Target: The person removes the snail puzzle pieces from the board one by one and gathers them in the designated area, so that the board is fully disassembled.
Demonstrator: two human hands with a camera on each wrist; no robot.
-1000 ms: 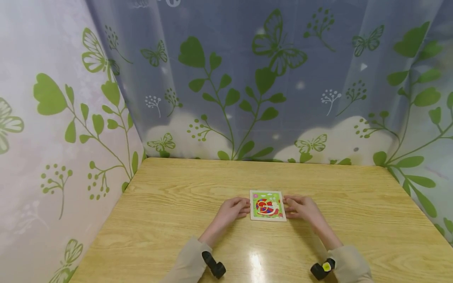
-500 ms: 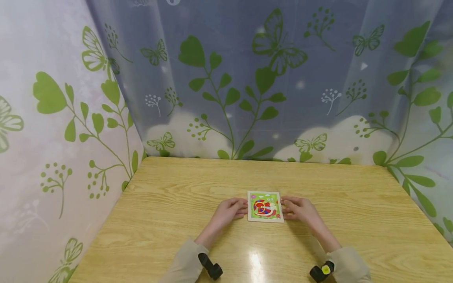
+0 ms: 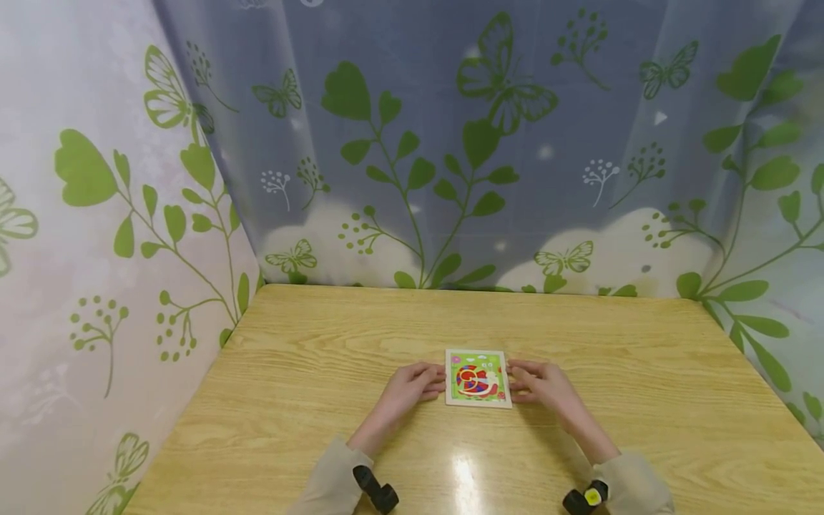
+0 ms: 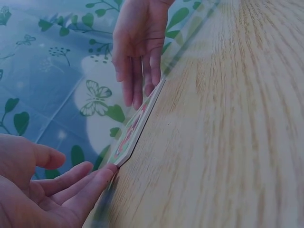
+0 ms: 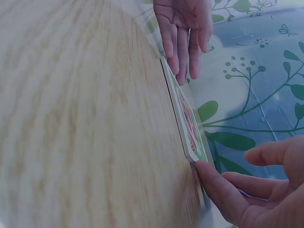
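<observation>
A square wooden puzzle board (image 3: 478, 379) with a red-and-blue snail picture on green lies flat on the table, between both hands. My left hand (image 3: 410, 386) touches its left edge with fairly straight fingertips; the thumb stays off it in the left wrist view. On the opposite edge rest the fingers of my right hand (image 3: 543, 386), likewise extended, the thumb raised apart from the board in the right wrist view. Neither hand curls round the board. The side of the board (image 4: 137, 128) shows as a thin pale rim in the left wrist view.
The wooden table (image 3: 309, 343) reaches back to a patterned curtain (image 3: 412, 143) with leaves and butterflies. Another patterned curtain (image 3: 129, 250) borders the left side. Each wrist wears a black camera mount (image 3: 375, 490).
The puzzle board has slid a little left and slightly toward the person. Both hands have moved left along with it, staying at its two side edges.
</observation>
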